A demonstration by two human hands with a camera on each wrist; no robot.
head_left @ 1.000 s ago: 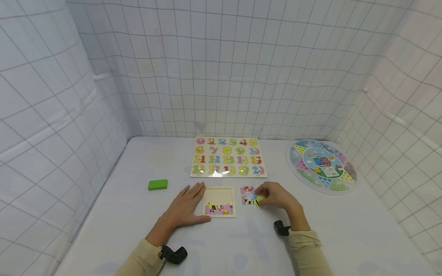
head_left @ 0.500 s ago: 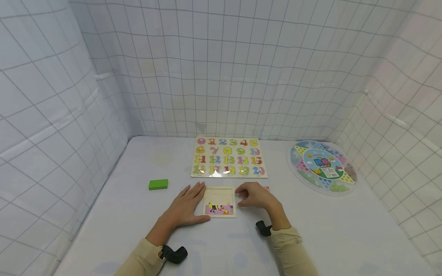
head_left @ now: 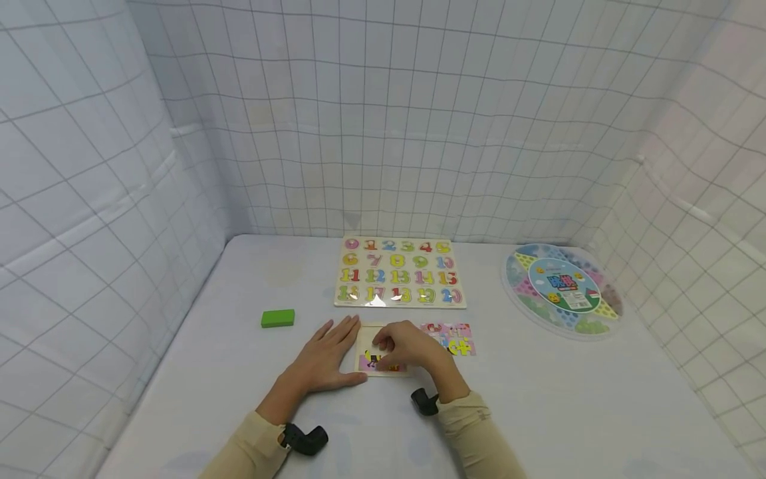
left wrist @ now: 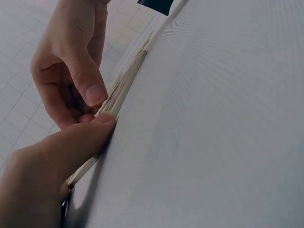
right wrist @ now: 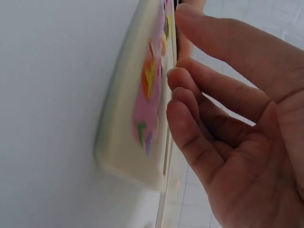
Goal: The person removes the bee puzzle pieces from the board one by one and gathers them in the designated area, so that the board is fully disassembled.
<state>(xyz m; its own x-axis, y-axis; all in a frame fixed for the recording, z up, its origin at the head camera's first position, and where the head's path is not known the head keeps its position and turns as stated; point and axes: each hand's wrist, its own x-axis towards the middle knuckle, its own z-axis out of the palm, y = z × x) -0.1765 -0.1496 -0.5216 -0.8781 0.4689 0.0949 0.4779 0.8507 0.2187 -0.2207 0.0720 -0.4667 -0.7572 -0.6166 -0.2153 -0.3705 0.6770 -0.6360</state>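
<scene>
A small wooden puzzle tray lies on the table, a strip of pink picture pieces with a bee along its near side. My left hand rests flat at the tray's left, thumb against the near edge; the left wrist view shows that thumb touching the rim. Over the tray hovers my right hand, fingers bent. In the right wrist view a gap separates its thumb from the fingers, and I see nothing held. It hides part of the tray. Just right lie loose jigsaw pieces, partly covered by that hand.
Behind the tray lies a number board with colourful numerals. A green block sits to the left. At the back right is a round, clear-covered game board. White grid-patterned cloth walls the table on the back and sides.
My right hand has moved left from the loose jigsaw pieces to above the tray, uncovering pieces on the right. The left hand stays in place beside the tray.
</scene>
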